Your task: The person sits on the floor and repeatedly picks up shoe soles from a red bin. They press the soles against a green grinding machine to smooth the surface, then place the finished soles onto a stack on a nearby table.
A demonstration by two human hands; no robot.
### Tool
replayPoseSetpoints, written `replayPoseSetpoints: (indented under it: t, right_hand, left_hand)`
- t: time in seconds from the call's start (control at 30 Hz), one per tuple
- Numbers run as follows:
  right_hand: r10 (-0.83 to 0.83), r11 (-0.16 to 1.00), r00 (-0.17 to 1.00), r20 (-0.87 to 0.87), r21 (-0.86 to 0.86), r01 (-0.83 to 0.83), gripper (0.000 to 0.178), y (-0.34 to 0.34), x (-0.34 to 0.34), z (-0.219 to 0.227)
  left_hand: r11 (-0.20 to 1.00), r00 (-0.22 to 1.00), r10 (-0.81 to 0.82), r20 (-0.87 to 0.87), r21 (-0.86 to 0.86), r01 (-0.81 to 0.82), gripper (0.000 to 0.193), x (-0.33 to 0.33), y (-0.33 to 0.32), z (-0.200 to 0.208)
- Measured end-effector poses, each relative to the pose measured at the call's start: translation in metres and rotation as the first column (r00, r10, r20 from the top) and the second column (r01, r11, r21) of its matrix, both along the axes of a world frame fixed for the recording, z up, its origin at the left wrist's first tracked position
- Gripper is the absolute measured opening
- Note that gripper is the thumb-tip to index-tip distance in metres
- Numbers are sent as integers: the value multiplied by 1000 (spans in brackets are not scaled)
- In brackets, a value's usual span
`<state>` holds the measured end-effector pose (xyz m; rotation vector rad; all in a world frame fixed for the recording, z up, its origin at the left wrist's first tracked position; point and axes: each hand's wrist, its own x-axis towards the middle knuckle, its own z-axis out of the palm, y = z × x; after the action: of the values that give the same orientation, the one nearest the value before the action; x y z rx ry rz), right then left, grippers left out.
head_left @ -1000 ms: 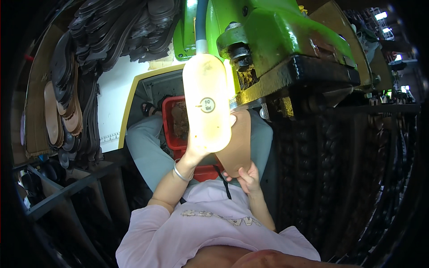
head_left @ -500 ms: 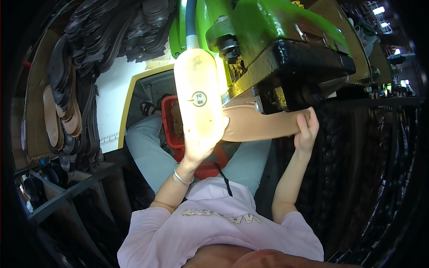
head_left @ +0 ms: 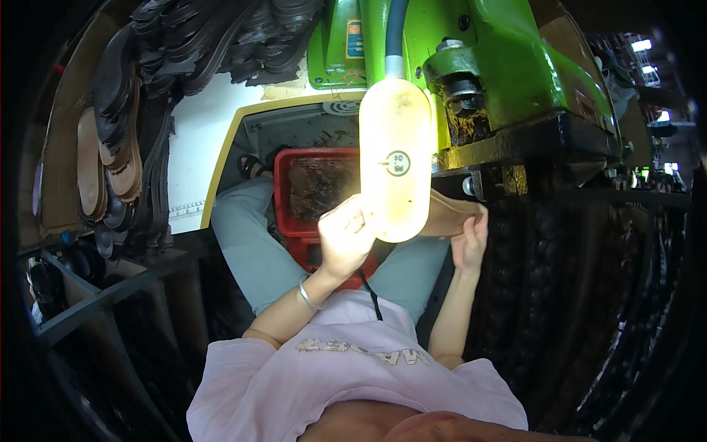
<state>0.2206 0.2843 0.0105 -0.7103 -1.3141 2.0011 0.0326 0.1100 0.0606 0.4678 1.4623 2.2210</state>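
Observation:
A tan shoe insole is held beneath the black front end of a green machine. My right hand pinches its right end, fingers over the edge and thumb against it. The insole's middle and left part are hidden behind a bright oval lamp. At the lamp's left edge my left hand is closed, fingers bent around the insole's left end, whose contact the lamp covers. A silver bangle is on the left wrist.
A red basket with scraps sits between my knees. Stacks of dark soles and several tan insoles lie left on a white table with a yellow edge. A metal rack stands lower left; rows of dark items hang right.
The lamp and machine have shifted right in view. My right hand has come inward and lower with the insole, which now looks tilted and is more covered by the lamp. More of the basket shows.

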Motion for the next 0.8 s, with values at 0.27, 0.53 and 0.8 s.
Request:
replayPoseSetpoints:
  t: [0.27, 0.53, 0.8]
  right_hand:
    - [-154, 966, 986, -56, -220, 139, 39, -63, 11, -14]
    - [-94, 981, 995, -23, -173, 89, 36, -80, 18, 2]
    - [-16, 974, 998, 58, -226, 29, 36, -93, 13, -11]
  left_hand:
    - [986, 947, 9, -322, -155, -62, 7, -9, 45, 3]
    - [1000, 999, -2, -40, 28, 3, 18, -17, 34, 16]
    - [992, 974, 87, -208, -66, -103, 10, -11, 36, 14]
